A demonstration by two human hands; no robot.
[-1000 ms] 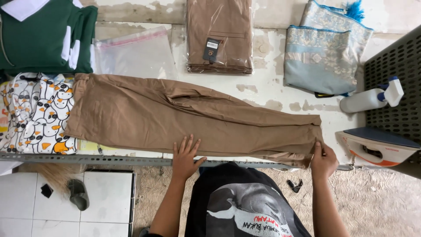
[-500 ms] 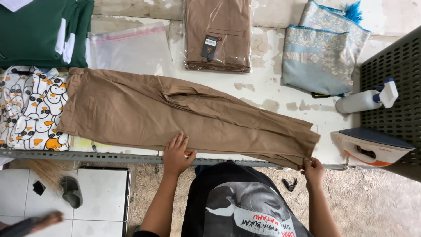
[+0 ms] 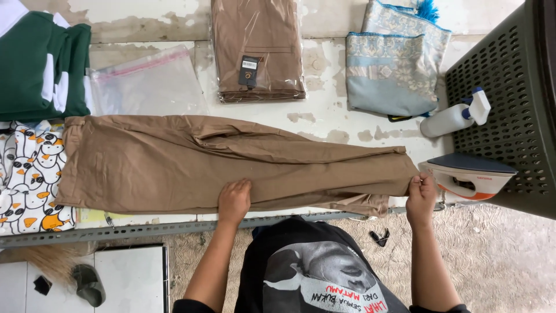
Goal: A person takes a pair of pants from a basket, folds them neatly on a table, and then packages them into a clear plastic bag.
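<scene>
A pair of tan trousers (image 3: 174, 165) lies flat across the white table, waist at the left, leg ends at the right. My left hand (image 3: 234, 200) rests palm down on the near edge of the trousers around mid-leg. My right hand (image 3: 421, 194) pinches the hem end of the upper leg at the right. The lower leg's hem (image 3: 362, 204) sticks out a little below the upper one, at the table's front edge.
At the back lie a bagged folded tan garment (image 3: 258, 49), an empty clear bag (image 3: 145, 84), a green garment (image 3: 40, 64) and a blue patterned cloth (image 3: 394, 64). A spray bottle (image 3: 454, 116), an iron (image 3: 469, 174) and a dark perforated basket (image 3: 509, 116) stand right. A cartoon-print cloth (image 3: 29, 174) lies left.
My right hand has pulled the leg hem rightward and a little up, straightening the legs. My left hand stays pressed on the mid-leg. The view has shifted slightly.
</scene>
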